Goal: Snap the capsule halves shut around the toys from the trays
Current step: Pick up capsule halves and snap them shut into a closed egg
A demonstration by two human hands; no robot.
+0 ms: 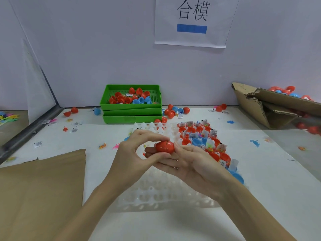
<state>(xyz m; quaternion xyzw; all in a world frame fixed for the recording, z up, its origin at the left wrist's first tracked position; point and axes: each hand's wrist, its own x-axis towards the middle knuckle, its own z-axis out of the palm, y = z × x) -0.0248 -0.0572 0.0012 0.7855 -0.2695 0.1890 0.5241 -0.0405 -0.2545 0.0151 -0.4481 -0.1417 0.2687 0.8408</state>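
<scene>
A red capsule [164,146] sits between both hands above the clear plastic tray [156,195], its two halves together. My left hand [135,153] pinches it from the left with thumb below and fingers curled over the top. My right hand [189,162] holds it from the right and underneath. Whether a toy is inside is hidden. Behind my hands, the tray's right part [199,136] holds several red and blue capsule halves with small toys and paper slips.
Stacked green trays [132,108] with loose halves stand at the back centre. A cardboard box [278,105] with capsules lies at the right, brown cardboard [43,188] at the near left. Loose capsules, slips and small toys litter the white table [260,162].
</scene>
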